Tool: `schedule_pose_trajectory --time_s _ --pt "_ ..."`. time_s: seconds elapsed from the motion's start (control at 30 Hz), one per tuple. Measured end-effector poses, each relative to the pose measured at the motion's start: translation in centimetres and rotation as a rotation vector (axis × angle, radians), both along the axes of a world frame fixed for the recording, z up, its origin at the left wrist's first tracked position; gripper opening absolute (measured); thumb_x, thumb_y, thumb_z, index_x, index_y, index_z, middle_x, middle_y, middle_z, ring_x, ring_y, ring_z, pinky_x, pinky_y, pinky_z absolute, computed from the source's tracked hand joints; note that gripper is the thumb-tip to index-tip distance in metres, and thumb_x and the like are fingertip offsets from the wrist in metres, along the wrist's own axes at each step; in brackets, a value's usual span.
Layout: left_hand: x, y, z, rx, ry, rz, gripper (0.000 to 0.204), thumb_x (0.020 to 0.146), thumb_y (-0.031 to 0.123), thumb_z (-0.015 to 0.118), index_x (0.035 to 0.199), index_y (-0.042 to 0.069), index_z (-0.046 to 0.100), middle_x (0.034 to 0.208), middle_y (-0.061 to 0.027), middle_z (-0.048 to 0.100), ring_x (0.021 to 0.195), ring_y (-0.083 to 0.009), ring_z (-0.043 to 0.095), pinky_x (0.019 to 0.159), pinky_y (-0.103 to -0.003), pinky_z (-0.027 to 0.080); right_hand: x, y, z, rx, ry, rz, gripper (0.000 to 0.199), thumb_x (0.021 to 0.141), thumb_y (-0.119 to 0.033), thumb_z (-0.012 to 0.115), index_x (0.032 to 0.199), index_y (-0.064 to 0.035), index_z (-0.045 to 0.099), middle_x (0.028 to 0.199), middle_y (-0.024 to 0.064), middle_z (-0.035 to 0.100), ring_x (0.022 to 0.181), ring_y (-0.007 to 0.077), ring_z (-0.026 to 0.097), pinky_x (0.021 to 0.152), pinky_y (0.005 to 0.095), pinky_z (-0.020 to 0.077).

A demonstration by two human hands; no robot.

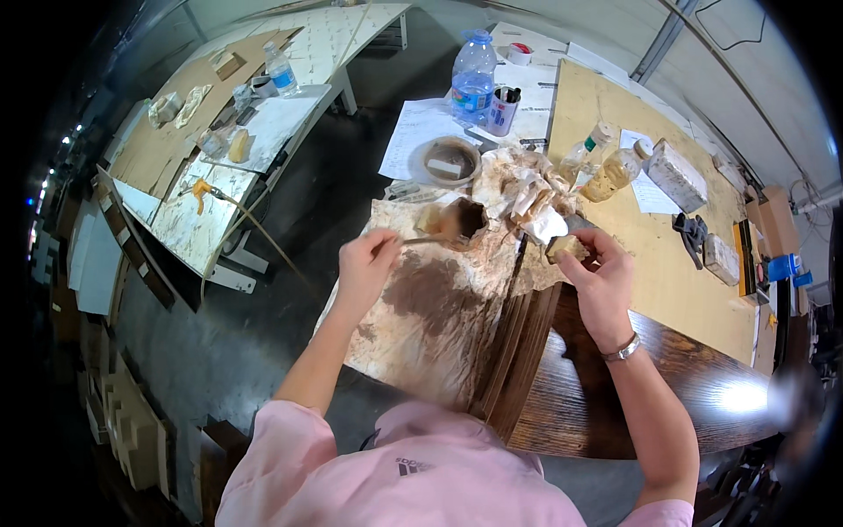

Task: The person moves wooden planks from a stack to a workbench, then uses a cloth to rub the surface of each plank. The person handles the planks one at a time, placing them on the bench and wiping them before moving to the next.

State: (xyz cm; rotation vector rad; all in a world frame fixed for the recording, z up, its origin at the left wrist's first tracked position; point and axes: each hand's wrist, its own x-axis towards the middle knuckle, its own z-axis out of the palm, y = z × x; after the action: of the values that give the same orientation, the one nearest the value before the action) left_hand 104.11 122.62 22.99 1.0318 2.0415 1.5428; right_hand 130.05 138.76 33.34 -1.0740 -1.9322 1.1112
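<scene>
Between the fingers of my left hand (369, 263) is a thin stick-like handle (420, 240). It points right toward a small open container (471, 220) with dark stuff inside; blur hides the handle's far end. My right hand (601, 285) pinches a small yellowish sponge piece (565, 248) above the stained paper's right edge. Under both hands lies the brown-stained paper (421, 325), with a wide dark patch below the container. A dark brown, grained wooden panel (597, 395) and narrow dark wood strips (518, 351) lie close to my body.
Crumpled stained rags (527, 189) lie beyond the container, beside a round bowl (450, 162). A large water bottle (474, 79) and a marker cup (502, 111) stand farther back. On the right are jars (619, 171) and a wrapped block (676, 176). Another worktable (198, 220) stands left.
</scene>
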Motion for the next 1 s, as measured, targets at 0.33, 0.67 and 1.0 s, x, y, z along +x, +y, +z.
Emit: schedule_pose_trajectory --time_s 0.33,0.67,1.0 --pt "0.4 11.3 -0.7 0.034 0.815 -0.176 0.014 0.076 0.003 0.059 0.089 0.005 0.063 0.087 -0.0123 0.063 0.083 -0.0302 0.063 0.071 -0.041 0.050 0.0 0.0 0.3 0.002 -0.018 0.012 0.029 0.075 -0.010 0.072 0.097 0.0062 0.063 0.073 0.0041 0.061 0.061 0.0078 0.051 0.057 0.0254 0.0441" --pt "0.4 12.3 -0.3 -0.336 0.834 -0.446 0.005 0.073 0.006 0.060 0.074 0.009 0.065 0.076 -0.0103 0.065 0.081 -0.0292 0.063 0.068 -0.041 0.048 0.1 0.2 -0.1 0.003 -0.026 0.034 0.027 0.074 -0.009 0.069 0.096 0.0061 0.063 0.078 0.0083 0.064 0.064 0.0115 0.056 0.061 0.0276 0.0474" --pt "-1.0 14.3 -2.1 -0.037 0.805 -0.415 0.004 0.072 0.007 0.063 0.073 0.010 0.065 0.075 -0.0089 0.065 0.080 -0.0303 0.063 0.069 -0.043 0.048 -0.2 0.0 0.5 -0.032 -0.050 0.067 0.028 0.074 -0.009 0.069 0.096 0.0064 0.062 0.081 0.0091 0.064 0.068 0.0119 0.057 0.063 0.0277 0.0481"
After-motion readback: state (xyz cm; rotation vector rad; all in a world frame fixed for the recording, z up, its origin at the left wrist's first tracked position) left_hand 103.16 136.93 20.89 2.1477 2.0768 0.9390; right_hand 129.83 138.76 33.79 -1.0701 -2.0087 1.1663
